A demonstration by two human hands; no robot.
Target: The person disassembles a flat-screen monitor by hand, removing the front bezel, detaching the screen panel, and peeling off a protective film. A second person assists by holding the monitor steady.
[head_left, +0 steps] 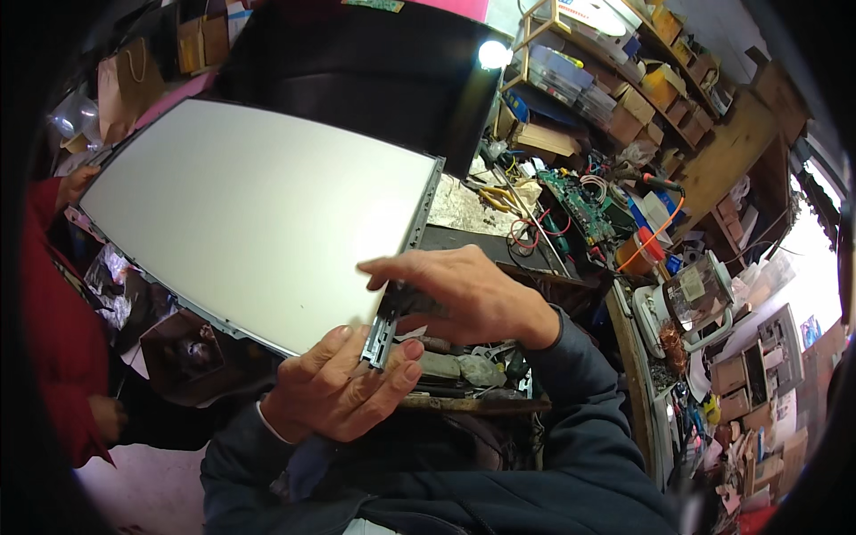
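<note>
Centrally in the head view, a white panel (267,214) with a dark, notched edge frame (428,209) lies tilted across the space ahead and to the left of both hands. The left hand (337,392) pinches the panel's nearest corner, its thumb on the upper side and its other fingers reaching beneath and past the frame's end. The right hand (473,290), just beyond and to the right of the left, arches over the frame with its fingers partly spread; the index finger extends over the white face, while other fingers are partly hidden at the frame, and whether they grip it cannot be told. Far to the left of the hands, a co-worker's hand (76,185) holds the opposite end of the panel, below it a red sleeve (67,330). Beyond the right hand, the cluttered worktop (455,203) bears yellow-handled pliers (499,200) and a green circuit board (580,207); farther right stands an orange container (637,250) near an orange cable (670,227). Well ahead of the hands are a large black panel (357,76) and a bright lamp (493,55), with loaded shelves (660,89) to their right. Left of the left hand, lower down, sits an open cardboard box (183,352).
</note>
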